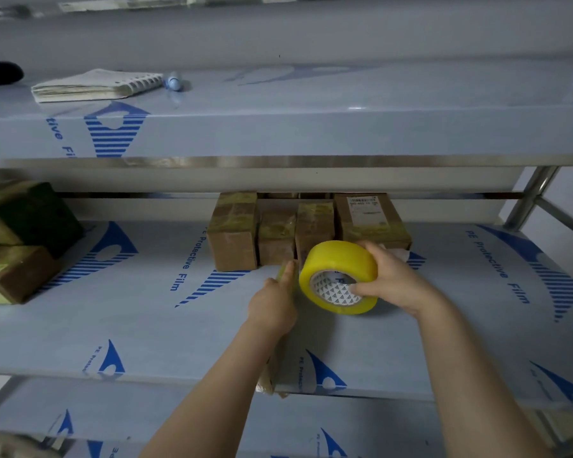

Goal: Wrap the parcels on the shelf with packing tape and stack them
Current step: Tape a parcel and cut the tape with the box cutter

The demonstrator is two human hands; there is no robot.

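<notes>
My right hand (394,279) grips a yellow roll of packing tape (339,276) just above the middle shelf (146,325). My left hand (273,302) is beside the roll and pinches the loose tape end (282,272), which is pulled out to the left. Several brown cardboard parcels (235,231) stand in a row at the back of the shelf, just behind the roll. The rightmost parcel (369,219) carries a white label. A brown piece (268,381) shows under my left forearm at the shelf's front edge; I cannot tell what it is.
Taped parcels (17,239) are stacked at the far left of the middle shelf. The upper shelf holds a spiral notebook (93,85), a small pale blue object (174,81) and a black object (0,72). A steel upright (530,200) stands at the right.
</notes>
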